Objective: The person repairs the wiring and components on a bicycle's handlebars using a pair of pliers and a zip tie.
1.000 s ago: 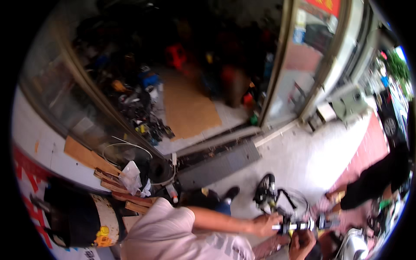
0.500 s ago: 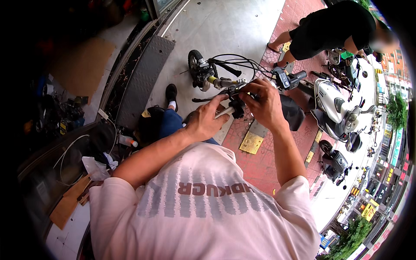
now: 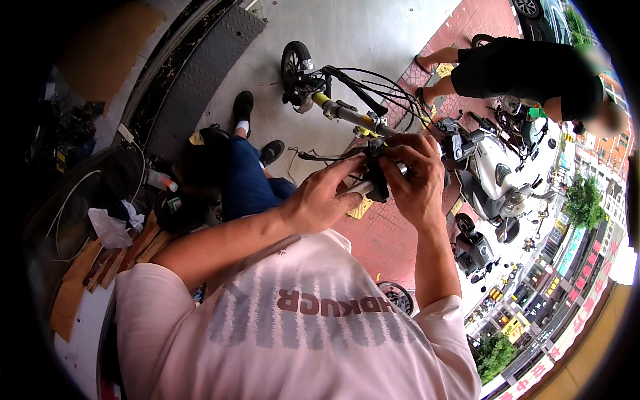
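Observation:
In front of me is a small two-wheeler with a grey and yellow stem, a front wheel and a bundle of black cables. My left hand is closed round the bare silver handlebar end, close to a black brake lever. On a black fitting at the bar, my right hand pinches with bent fingers. Those fingers hide part of the fitting. Beyond the right hand, a black control housing shows on the bar's other side.
A person in black stands on the red paving at upper right. Behind the handlebar a white motor scooter is parked, with more vehicles past it. A dark metal ramp lies at upper left; wooden boards and a plastic bag lie at lower left.
My view has shifted, and more of the wheel and stem shows. Both hands stay at the same handlebar end. The person in black has changed posture.

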`<action>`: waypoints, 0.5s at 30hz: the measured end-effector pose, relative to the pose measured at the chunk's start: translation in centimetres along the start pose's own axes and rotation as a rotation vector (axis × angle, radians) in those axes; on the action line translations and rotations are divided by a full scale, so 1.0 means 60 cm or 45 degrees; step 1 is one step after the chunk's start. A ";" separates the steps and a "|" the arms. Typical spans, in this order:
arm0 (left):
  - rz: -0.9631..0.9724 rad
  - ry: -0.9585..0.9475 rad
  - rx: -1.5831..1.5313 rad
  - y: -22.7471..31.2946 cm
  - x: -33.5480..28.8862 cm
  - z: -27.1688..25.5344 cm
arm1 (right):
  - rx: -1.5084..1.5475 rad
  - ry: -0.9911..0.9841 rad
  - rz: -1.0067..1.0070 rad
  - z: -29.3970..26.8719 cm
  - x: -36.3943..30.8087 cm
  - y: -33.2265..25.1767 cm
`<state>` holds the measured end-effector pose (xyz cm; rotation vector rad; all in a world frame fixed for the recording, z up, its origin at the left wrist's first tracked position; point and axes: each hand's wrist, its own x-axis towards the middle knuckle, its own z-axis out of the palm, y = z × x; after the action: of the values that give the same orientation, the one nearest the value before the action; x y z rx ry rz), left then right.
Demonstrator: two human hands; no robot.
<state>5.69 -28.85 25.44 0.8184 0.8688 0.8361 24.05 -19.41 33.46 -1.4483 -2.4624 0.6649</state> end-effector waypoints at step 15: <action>0.288 0.095 0.136 -0.018 -0.004 -0.015 | -0.003 -0.088 0.021 0.003 0.014 -0.016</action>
<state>5.13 -29.27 24.24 0.9972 0.9033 1.0304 22.82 -19.11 33.72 -1.4722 -2.5056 0.7273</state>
